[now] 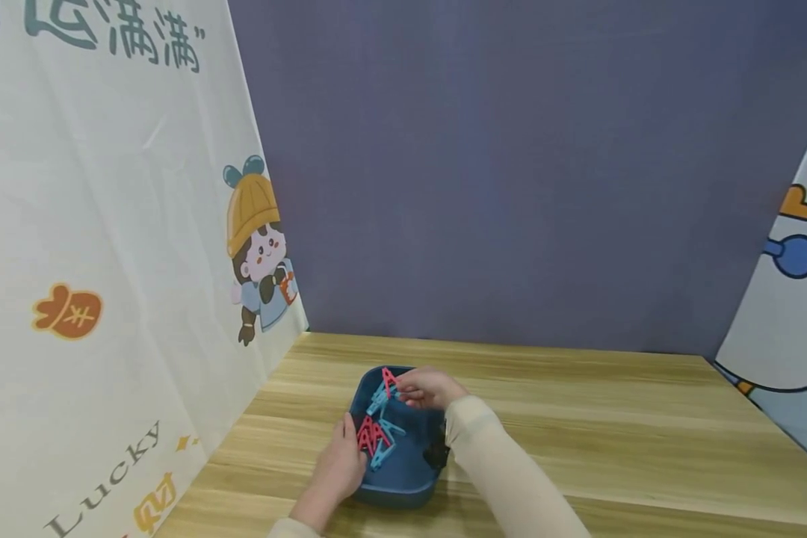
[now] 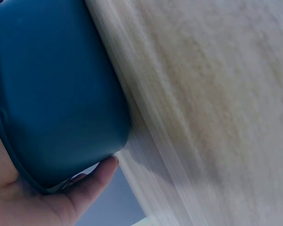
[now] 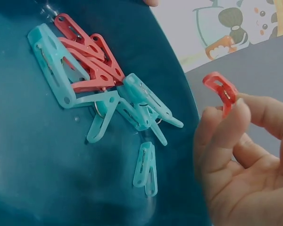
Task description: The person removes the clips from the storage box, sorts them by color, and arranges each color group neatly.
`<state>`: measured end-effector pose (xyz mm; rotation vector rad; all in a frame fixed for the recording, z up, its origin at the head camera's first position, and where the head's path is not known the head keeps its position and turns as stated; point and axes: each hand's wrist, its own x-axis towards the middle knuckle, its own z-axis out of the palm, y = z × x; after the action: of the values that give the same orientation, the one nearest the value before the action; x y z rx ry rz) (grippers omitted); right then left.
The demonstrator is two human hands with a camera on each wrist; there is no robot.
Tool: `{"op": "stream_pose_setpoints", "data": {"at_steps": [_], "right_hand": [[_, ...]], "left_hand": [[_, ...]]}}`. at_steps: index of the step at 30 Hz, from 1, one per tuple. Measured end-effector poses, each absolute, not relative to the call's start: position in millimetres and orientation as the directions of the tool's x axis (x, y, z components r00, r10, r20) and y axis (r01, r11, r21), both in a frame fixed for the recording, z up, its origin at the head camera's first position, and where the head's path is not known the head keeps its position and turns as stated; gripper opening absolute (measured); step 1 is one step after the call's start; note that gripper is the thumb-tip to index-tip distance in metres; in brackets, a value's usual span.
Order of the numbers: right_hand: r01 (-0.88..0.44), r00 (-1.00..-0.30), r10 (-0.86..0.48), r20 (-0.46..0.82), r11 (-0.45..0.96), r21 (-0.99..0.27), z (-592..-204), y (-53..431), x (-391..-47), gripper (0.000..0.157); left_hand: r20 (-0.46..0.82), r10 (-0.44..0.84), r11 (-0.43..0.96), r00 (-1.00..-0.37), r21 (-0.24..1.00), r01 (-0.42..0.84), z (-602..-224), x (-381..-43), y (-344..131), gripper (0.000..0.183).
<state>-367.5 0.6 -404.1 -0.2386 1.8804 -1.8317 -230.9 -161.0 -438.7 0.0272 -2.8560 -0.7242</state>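
A dark blue plastic basin (image 1: 403, 471) stands on the wooden table. My left hand (image 1: 339, 462) grips its left side, the thumb (image 2: 96, 181) against the outer wall in the left wrist view. Between thumb and fingertips, my right hand (image 1: 432, 388) pinches a red clothespin (image 3: 220, 88) over the basin's far part. Inside the basin, several red clothespins (image 3: 104, 56) and light blue clothespins (image 3: 54, 66) lie in a loose pile. One light blue clothespin (image 3: 145, 167) lies apart from the others, closer to the right hand in the right wrist view.
Around the basin spreads the wood-grain tabletop (image 1: 578, 441). A dark blue-grey backdrop (image 1: 498, 187) rises behind it. White printed sheets with cartoon figures hang on the left (image 1: 141, 246) and right. Something black (image 1: 437, 452) shows at the basin's right side.
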Motion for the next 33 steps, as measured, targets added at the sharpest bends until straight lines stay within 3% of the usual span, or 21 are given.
{"op": "stream_pose_setpoints", "data": {"at_steps": [12,33], "right_hand": [[0.225,-0.838,-0.509,-0.197,0.008,-0.974,-402,18,-365,0.042],[0.245,-0.875,-0.445,-0.191,-0.066,-0.967,-397,54,-357,0.040]], "left_hand": [[0.193,-0.050,0.890,-0.980,0.453,0.044,-438,-231,-162,0.067],[0.186,-0.047,0.899,-0.981,0.437,0.040,-440,-232,-165,0.068]]}}
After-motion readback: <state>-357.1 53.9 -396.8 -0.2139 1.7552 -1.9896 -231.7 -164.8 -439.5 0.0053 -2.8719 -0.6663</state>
